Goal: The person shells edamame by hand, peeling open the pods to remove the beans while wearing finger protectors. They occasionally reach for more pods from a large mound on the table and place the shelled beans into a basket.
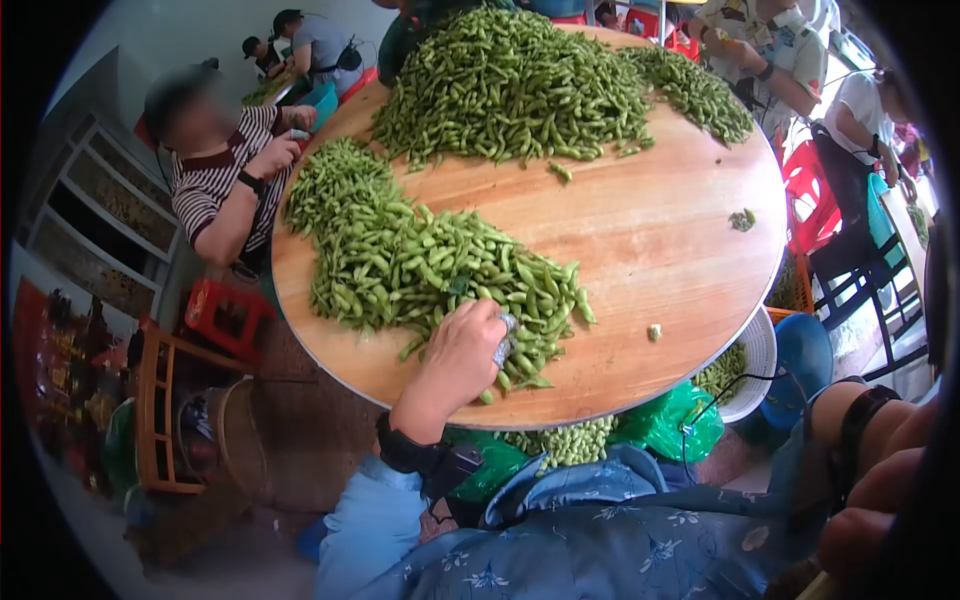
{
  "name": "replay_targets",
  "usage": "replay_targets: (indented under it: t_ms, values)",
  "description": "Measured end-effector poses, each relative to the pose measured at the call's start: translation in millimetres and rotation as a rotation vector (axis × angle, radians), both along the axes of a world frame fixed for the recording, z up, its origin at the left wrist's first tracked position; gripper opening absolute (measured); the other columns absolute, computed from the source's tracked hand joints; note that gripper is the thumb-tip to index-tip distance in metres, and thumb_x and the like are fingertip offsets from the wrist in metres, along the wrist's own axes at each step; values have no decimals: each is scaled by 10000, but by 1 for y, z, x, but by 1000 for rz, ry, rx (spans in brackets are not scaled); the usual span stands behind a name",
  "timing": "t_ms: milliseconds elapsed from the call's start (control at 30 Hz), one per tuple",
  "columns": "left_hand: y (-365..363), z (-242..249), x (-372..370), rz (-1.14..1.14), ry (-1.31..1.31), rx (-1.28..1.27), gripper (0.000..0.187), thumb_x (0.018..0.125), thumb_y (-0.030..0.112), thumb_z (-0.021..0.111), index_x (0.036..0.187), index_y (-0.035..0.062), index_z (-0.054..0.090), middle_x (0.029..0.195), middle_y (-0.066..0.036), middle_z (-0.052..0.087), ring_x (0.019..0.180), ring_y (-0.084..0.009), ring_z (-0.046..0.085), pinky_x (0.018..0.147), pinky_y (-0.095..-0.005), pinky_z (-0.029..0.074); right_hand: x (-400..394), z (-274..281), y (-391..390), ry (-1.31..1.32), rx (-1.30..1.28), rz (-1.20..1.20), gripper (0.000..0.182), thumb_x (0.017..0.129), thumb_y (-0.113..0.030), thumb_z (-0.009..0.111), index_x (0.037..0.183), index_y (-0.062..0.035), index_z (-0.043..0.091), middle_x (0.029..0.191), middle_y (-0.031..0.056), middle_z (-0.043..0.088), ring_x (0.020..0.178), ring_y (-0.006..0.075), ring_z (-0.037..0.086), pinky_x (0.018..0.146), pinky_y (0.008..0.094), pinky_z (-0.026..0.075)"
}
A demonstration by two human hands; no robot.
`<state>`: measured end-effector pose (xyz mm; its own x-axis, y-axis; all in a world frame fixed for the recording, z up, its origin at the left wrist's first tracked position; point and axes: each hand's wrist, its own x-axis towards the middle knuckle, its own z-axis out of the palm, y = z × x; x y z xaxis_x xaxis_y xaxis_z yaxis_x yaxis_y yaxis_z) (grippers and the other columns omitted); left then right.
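The left hand [465, 348] curls over the near pods [430, 255] on the table [660, 260], its grip hidden; a larger heap [520, 85] crowds the far side. The right hand [875, 505], edge-blurred, I can't read.

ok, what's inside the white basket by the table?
Green pods lie in the white basket. From this view, the round table covers part of the inside; the basket's bottom and anything beneath the top pods can't be seen.

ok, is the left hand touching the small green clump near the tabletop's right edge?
Apart. Head view shows pods and bare tabletop between left hand and small green clump.
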<state>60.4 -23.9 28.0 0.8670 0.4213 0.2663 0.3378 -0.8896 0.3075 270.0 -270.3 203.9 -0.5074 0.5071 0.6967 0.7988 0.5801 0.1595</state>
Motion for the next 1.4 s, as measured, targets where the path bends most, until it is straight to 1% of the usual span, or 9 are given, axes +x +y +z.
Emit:
replay_targets:
  t_ms: [133,233,500,733,800,933,1067,1267,1400]
  values:
    - [-3,3,2,9,-1,34,75,686,23,476,701,15,550,750,-122,470,761,-292,492,663,-388,404,1,0,13,-75,158,2,272,580,-268,666,790,-102,616,622,-11,443,558,136,417,488,279,296]
    - [-5,1,-1,26,-17,39,78,684,28,483,705,22,557,744,-115,477,758,-283,496,661,-388,405,-11,-27,58,206,-366,-74,430,610,-144,683,1033,-137,608,609,-34,511,541,152,467,556,261,390]
    - [-6,1,-2,2,-18,-36,87,686,59,516,743,44,580,738,-110,500,787,-286,508,682,-397,410,-8,-165,87,509,-697,-217,389,635,-140,713,1003,-78,602,722,74,604,631,282,552,555,358,450]
    - [-3,-3,-1,47,16,-23,117,702,137,574,785,56,589,751,-111,508,756,-298,521,662,-396,422,-18,-203,103,656,-493,-213,399,648,-95,706,1029,-82,586,704,91,587,662,246,568,610,315,473]
    - [-2,-6,1,49,69,-34,120,711,173,567,785,82,593,763,-115,512,766,-302,527,657,-396,430,-26,-220,99,1223,-725,-209,398,651,-40,691,1033,-78,584,739,89,582,645,203,553,600,278,464]
    - [-3,-5,2,23,-45,-72,88,713,121,519,723,58,580,723,-125,524,725,-307,534,636,-402,428,-20,-217,91,1255,-743,-271,391,665,-13,670,1041,-66,578,754,77,555,619,140,528,579,247,447]
    - [-5,-6,0,86,-114,-43,100,711,74,572,800,31,589,744,-143,552,696,-315,542,598,-372,428,-15,-197,83,901,-649,-313,384,685,-24,666,1055,-58,568,753,61,546,620,85,508,566,235,439]
    - [-4,-11,-8,244,-436,-540,65,823,20,491,872,0,530,628,17,499,559,-60,434,505,-216,376,-8,-213,77,1352,-800,-231,354,749,-39,623,1092,-27,537,779,37,598,647,76,524,570,218,440]
    - [-18,-4,-1,166,-618,-905,98,819,-6,433,864,16,518,654,-9,542,553,-60,451,494,-202,365,-4,-203,83,1754,-880,35,333,795,-45,579,1116,0,506,873,49,614,622,66,532,544,184,434]
